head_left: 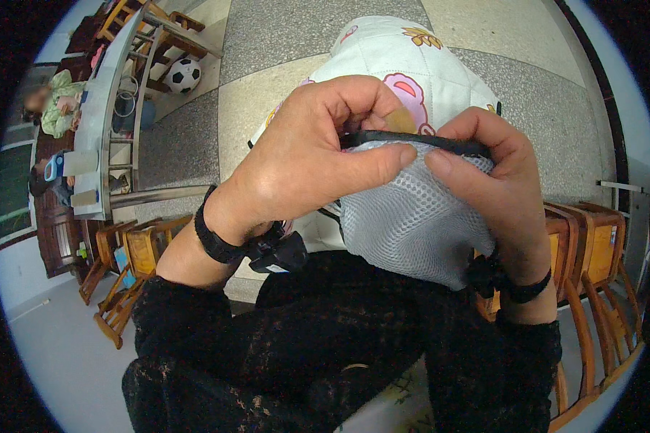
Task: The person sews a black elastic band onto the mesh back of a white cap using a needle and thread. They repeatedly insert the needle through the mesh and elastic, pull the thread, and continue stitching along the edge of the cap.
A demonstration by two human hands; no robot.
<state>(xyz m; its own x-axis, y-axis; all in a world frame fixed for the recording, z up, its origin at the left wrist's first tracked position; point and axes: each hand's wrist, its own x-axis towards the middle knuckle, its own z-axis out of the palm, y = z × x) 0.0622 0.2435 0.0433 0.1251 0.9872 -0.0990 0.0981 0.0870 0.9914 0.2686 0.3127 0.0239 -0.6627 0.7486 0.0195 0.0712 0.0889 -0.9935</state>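
Note:
Grey mesh fabric [411,216] with a black bound edge hangs between my hands, close to my body. My left hand [325,146] pinches the black edging between thumb and curled fingers. A tan patch, perhaps a bandage or tape, shows at one fingertip. Just to the right, my right hand [493,157] grips the same edging, its thumb against the mesh near my left thumb. Beyond the hands spreads white quilted cloth [379,48] printed with pink and gold figures. Whether it is joined to the mesh is hidden behind my fingers.
A long table [95,119] stands at the left, with two people seated behind it. A soccer ball [184,75] lies on the tiled floor [271,32] near its legs. Wooden chairs [141,251] stand lower left, and more wooden chairs [596,254] at the right.

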